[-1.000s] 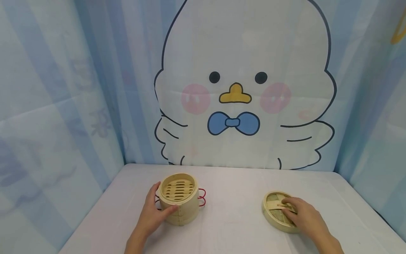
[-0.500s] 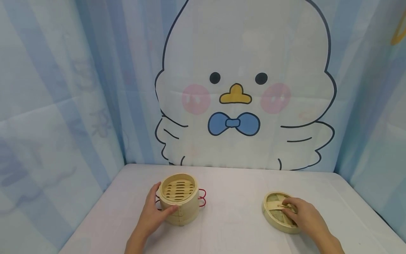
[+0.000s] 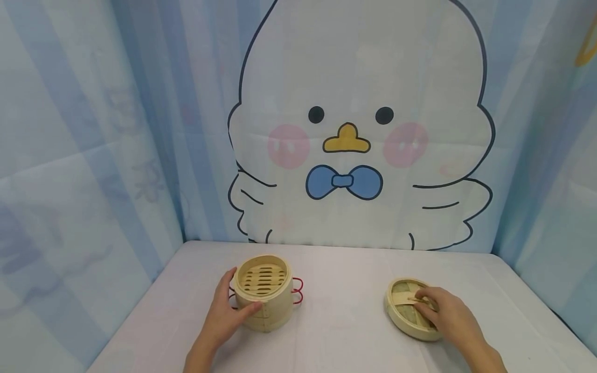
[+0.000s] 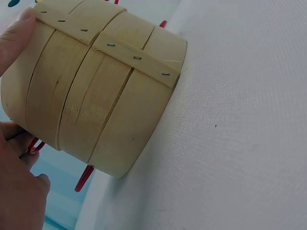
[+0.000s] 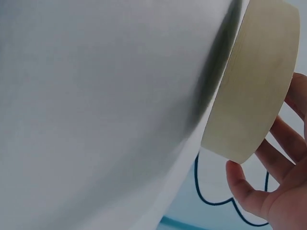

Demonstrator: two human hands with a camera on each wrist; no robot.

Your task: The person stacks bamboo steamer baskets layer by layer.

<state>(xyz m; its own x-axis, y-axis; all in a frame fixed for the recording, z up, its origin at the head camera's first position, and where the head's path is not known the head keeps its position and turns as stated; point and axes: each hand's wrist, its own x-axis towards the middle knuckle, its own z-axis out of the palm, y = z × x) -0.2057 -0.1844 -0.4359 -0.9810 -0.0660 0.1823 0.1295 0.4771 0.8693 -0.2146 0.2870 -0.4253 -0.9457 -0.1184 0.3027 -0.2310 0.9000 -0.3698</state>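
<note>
On the left of the head view stands a stack of two bamboo steamer baskets (image 3: 269, 311), its slatted top uncovered and red loop handles at its sides. My left hand (image 3: 225, 311) grips the stack, thumb on the near side and fingers round the left side. In the left wrist view the stack's stapled bamboo wall (image 4: 96, 81) stands on the white cloth. To the right is a round bamboo steamer lid (image 3: 404, 317). My right hand (image 3: 450, 316) pinches the strap handle on its top. The right wrist view shows the lid's side wall (image 5: 254, 76) close over the cloth.
A white cloth covers the table (image 3: 340, 311). Behind it hangs a curtain (image 3: 345, 217) with a cartoon bird, and blue striped curtains (image 3: 84, 171) close in both sides. A wide gap separates the stack from the lid.
The lid and my right hand have risen very slightly in the head view, with the lid's far edge a little higher. My left hand and the steamer stack have stayed in place.
</note>
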